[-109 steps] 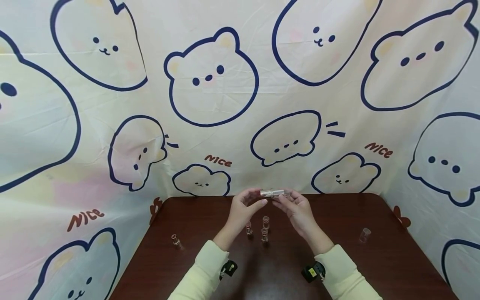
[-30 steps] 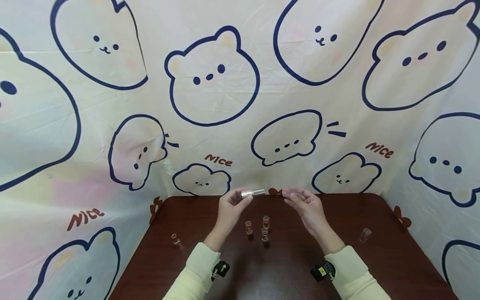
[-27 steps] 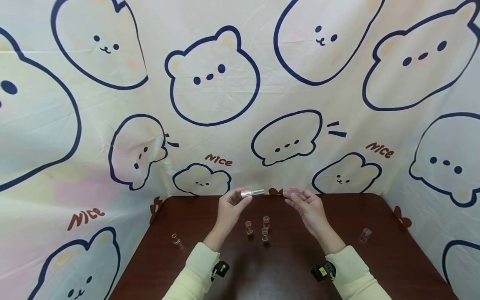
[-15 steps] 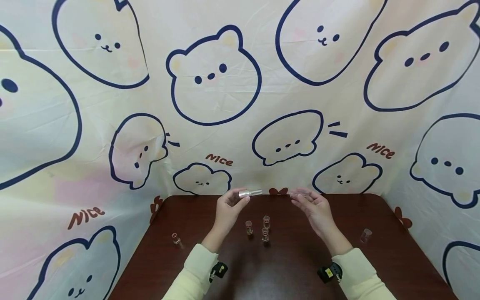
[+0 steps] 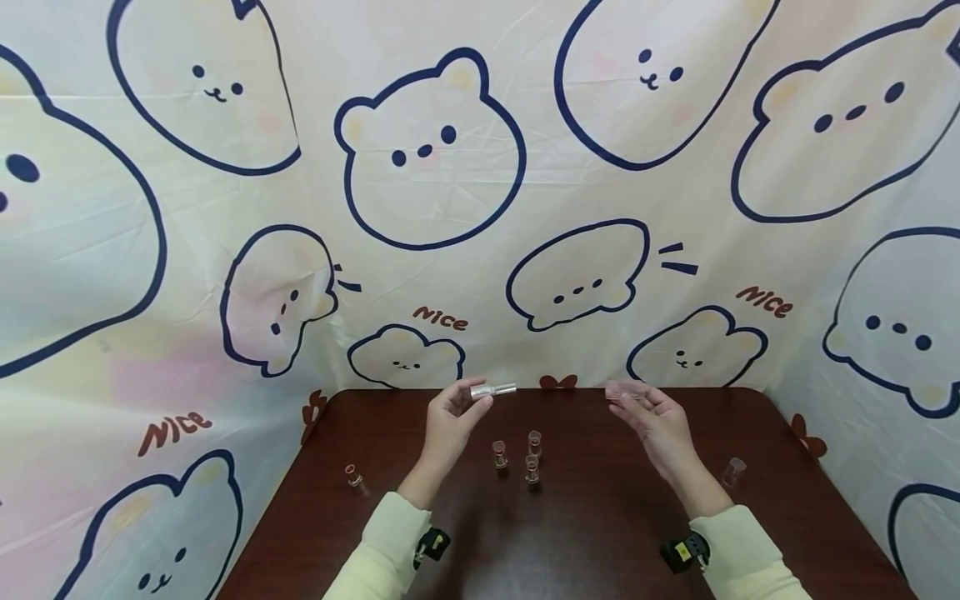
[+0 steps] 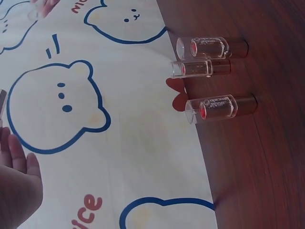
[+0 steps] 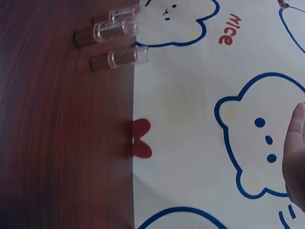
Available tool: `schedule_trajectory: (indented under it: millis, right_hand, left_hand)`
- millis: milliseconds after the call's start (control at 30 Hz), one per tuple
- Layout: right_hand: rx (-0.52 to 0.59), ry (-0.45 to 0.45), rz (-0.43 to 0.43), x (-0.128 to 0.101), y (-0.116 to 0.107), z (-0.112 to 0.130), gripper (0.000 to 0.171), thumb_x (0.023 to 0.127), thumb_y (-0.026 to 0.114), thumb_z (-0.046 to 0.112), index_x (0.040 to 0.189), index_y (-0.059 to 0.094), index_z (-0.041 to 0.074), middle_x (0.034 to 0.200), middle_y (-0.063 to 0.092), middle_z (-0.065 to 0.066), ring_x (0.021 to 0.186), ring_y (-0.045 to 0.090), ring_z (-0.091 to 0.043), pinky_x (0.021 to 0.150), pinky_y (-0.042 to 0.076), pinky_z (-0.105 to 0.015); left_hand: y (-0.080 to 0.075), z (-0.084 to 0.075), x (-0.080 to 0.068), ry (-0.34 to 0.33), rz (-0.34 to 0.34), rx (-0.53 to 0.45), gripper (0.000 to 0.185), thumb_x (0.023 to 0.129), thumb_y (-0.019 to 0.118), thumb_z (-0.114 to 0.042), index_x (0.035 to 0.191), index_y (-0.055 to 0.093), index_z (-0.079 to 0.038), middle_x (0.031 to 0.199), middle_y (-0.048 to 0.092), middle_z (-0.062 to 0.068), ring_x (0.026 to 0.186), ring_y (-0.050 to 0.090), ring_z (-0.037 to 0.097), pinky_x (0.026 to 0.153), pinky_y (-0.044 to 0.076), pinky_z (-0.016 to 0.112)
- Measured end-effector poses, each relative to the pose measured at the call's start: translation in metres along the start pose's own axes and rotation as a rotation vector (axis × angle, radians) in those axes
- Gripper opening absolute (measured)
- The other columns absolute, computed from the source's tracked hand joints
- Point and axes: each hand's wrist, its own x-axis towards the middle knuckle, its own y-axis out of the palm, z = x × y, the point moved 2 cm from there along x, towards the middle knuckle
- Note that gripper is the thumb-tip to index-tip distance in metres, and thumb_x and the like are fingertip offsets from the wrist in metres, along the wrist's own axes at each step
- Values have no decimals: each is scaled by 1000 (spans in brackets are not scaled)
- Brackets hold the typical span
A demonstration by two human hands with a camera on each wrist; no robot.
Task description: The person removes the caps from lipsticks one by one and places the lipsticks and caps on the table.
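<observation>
In the head view my left hand (image 5: 448, 423) pinches a silvery lipstick tube (image 5: 493, 390) between thumb and fingers, its narrow end pointing right. My right hand (image 5: 658, 425) holds a clear lipstick cap (image 5: 624, 390) by thumb and fingertips. A wide gap separates tube and cap, both raised near the table's far edge. Between and below the hands stand three capped lipsticks, among them a front one (image 5: 532, 471), a left one (image 5: 500, 455) and a rear one (image 5: 534, 443). Through the clear caps, the left wrist view shows red tops on these lipsticks (image 6: 217, 109).
Over at the left of the brown table (image 5: 570, 533) stands another small lipstick tube (image 5: 353, 476). A loose clear cap (image 5: 733, 472) sits at the right side. Behind the table hangs a cream cloth (image 5: 480, 283) printed with blue-outlined bear faces.
Earlier the tube and cap were together between both hands. They have come apart: my right hand has moved right with the cap, my left hand left with the tube.
</observation>
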Motion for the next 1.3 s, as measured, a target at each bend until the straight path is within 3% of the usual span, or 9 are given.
schedule_trajectory:
  millis: [267,767,967,1100,1300]
  right_hand:
    - [-28,-8,-33,-2,-18,4,37,95,62,17,127,57,-2,116,69,-2,105,65,-14,90,47,-32]
    - [-40,-48,-52,-6,-50,10,43,96,61,13,131,50,-10,116,68,-3,104,65,-13,89,48,-31]
    - [-47,-42,-75,-7,-60,11,43,95,62,13,130,51,-9,114,69,-1,103,66,-13,87,49,-30]
    - [-61,-36,-83,-7,-66,9,39,95,62,14,128,54,-6,112,70,1,102,66,-12,85,50,-28]
    - [-119,-17,-117,-7,-74,7,38,95,63,15,125,55,-5,110,70,1,102,66,-12,83,52,-26]
  left_hand:
    - [-7,3,-1,-3,-4,17,31,90,64,3,120,59,11,109,63,27,93,62,12,81,50,21]
    - [-18,4,-1,-9,8,89,31,95,56,4,125,55,11,118,60,24,102,59,13,86,46,18]
    - [-25,30,5,-16,29,91,34,96,56,1,130,55,6,127,57,22,114,56,28,91,44,20]
    - [-30,40,5,-18,21,85,35,97,57,-1,130,55,6,130,56,21,115,55,27,91,44,18]
    - [-37,45,2,-3,-3,89,30,96,58,-1,125,58,7,120,60,23,105,60,23,85,47,19]
